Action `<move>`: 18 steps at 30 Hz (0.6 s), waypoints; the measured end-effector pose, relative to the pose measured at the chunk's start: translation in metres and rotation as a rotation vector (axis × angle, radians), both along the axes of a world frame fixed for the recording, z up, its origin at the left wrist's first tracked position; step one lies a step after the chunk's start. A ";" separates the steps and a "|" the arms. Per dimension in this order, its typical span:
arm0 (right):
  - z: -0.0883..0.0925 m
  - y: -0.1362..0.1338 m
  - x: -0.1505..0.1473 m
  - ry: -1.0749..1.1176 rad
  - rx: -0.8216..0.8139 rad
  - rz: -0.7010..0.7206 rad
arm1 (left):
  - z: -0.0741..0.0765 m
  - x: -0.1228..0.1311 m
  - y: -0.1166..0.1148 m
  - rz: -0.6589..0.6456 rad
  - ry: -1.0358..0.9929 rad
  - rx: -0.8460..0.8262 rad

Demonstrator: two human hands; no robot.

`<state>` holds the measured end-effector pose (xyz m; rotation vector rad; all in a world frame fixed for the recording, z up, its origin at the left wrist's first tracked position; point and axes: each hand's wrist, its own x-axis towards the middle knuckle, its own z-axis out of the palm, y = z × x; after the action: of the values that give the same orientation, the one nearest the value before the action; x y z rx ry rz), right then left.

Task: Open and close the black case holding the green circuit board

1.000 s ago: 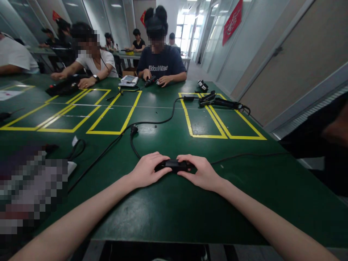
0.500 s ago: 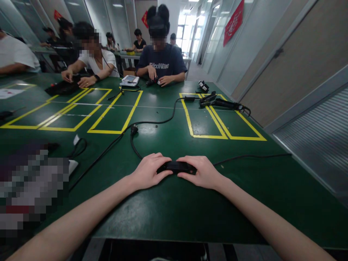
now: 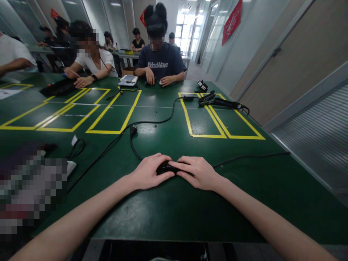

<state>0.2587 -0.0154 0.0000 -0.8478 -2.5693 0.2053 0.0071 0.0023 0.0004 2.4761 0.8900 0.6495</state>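
Observation:
Between my hands a black power adapter (image 3: 168,168) lies on the green table, mostly covered by fingers. My left hand (image 3: 148,172) is closed around its left end, thumb on the near side. On the right end, my right hand (image 3: 199,173) grips it with the thumb in front, and one finger stretches across the top toward my left fingertips. From the left end a short cord (image 3: 132,145) curves away to a black plug (image 3: 133,130). Another black cord (image 3: 250,156) runs off to the right from behind my right hand.
A long black cable (image 3: 152,122) crosses the table (image 3: 174,217). Black cable bundles (image 3: 221,103) lie at the far right, over yellow tape rectangles. A pixelated pile (image 3: 32,185) sits at the left. Across the table, co-workers handle small items near a white device (image 3: 128,80).
My right index finger has reached left across the top of the adapter, covering more of it. The left hand keeps its grip. The view has shifted very slightly.

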 end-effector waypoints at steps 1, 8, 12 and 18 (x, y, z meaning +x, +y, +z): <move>0.000 0.000 0.000 -0.008 0.001 0.000 | 0.001 0.000 0.000 0.000 0.008 0.002; 0.000 0.001 0.000 -0.155 0.078 0.021 | -0.002 0.000 0.001 0.017 -0.027 0.063; 0.003 0.013 0.018 0.096 -0.020 -0.155 | 0.001 -0.007 0.005 0.046 -0.069 0.339; 0.010 0.047 0.093 0.704 -0.032 -0.730 | 0.003 -0.018 0.011 -0.055 0.018 0.417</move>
<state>0.3516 0.0318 0.0100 -1.3641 -1.5098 0.2573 -0.0108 0.0130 0.0031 2.8643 0.7488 0.8685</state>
